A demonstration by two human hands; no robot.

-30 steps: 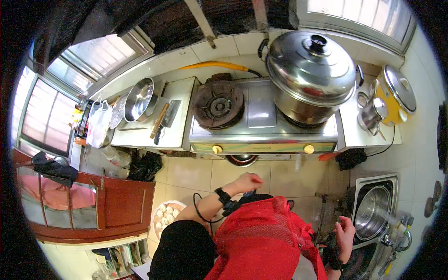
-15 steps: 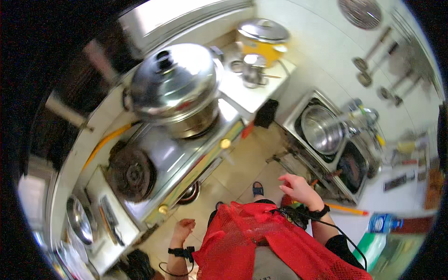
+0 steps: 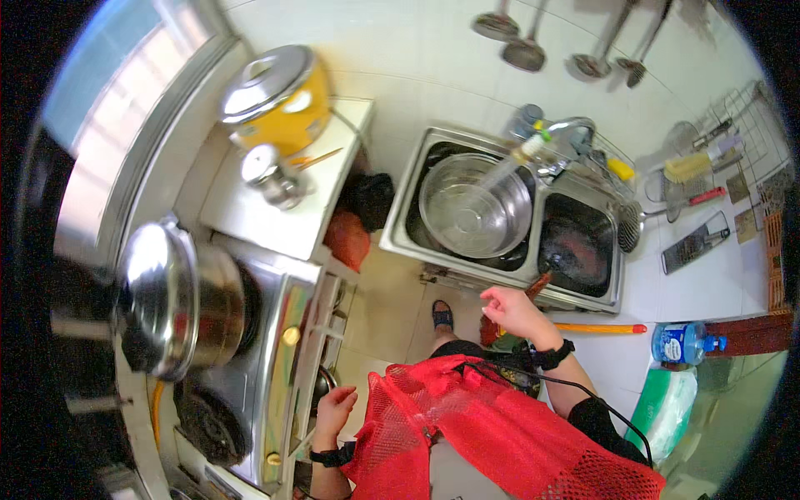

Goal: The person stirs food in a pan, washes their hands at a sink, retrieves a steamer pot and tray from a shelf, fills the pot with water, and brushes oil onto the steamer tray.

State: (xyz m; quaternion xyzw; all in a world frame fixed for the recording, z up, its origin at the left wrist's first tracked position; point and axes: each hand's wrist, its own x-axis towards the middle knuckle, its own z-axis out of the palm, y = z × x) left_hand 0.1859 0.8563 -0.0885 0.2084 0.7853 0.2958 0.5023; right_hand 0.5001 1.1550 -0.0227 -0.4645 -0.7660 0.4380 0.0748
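My right hand (image 3: 512,310) is open and empty, its fingers loosely bent, just in front of the double steel sink (image 3: 533,190). A steel bowl (image 3: 475,225) sits in the left basin under a tap (image 3: 567,133), with a clear stream falling into it. The right basin (image 3: 575,258) is dark inside. My left hand (image 3: 335,407) hangs open and empty, fingers partly curled, beside the stove front (image 3: 283,350) and a red mesh garment (image 3: 492,433) on my body.
Left are a lidded steel pot (image 3: 217,304) on the stove, a counter (image 3: 267,225) with a yellow cooker (image 3: 292,108) and steel canister (image 3: 271,179). Ladles (image 3: 525,54) hang above the sink. A grater (image 3: 692,246) and blue bottle (image 3: 679,342) are right. Floor tiles (image 3: 383,308) show below.
The view has swung right from the stove to the sink, so the pot now lies at the left. My hands have stayed low and empty; the right has shifted slightly up in view.
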